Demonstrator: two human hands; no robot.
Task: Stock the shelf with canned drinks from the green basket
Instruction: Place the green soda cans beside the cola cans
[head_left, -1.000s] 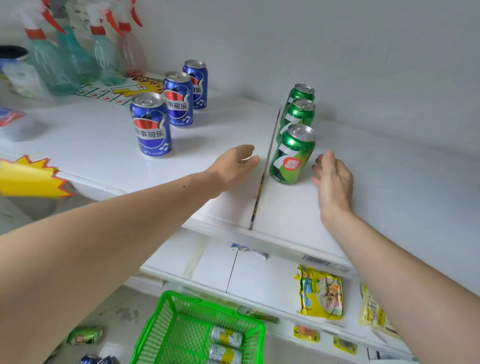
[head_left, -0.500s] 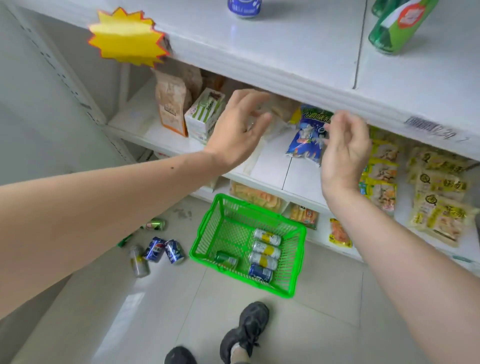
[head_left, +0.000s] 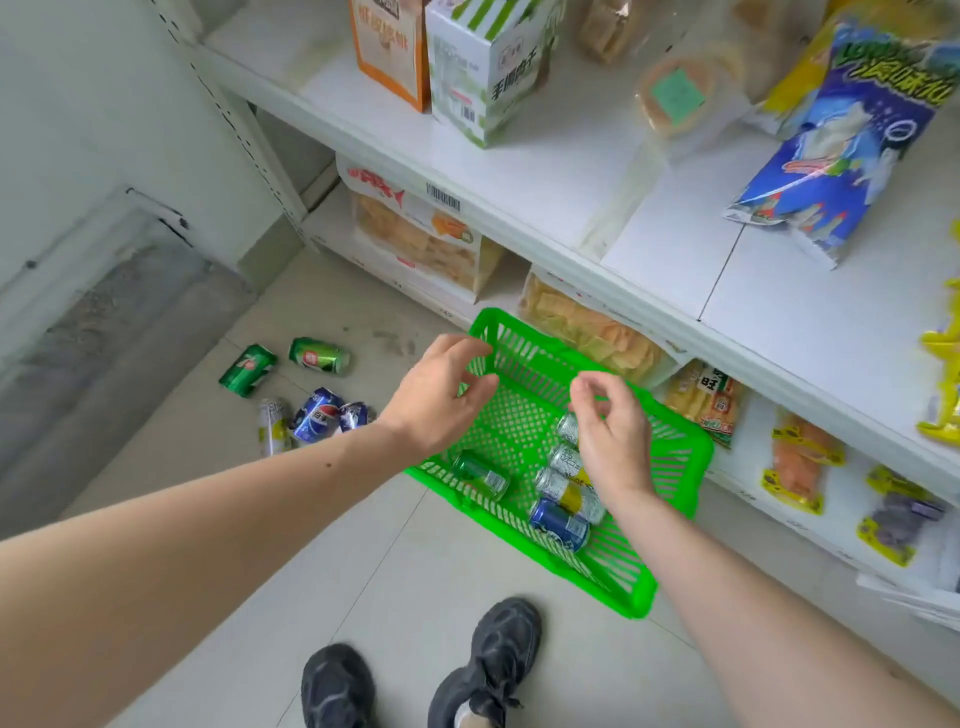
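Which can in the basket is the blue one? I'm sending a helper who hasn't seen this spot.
Find the green basket on the floor below the shelves. The blue can lies on its side nearest the shoes, beside silver-and-yellow cans. It is the only blue one inside.

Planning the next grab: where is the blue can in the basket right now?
The blue can lies on its side in the green basket, nearest the person, beside a silver-and-yellow can and below the right hand.

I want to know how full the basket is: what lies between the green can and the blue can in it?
In the head view, only bare basket mesh lies between the green can and the blue can.
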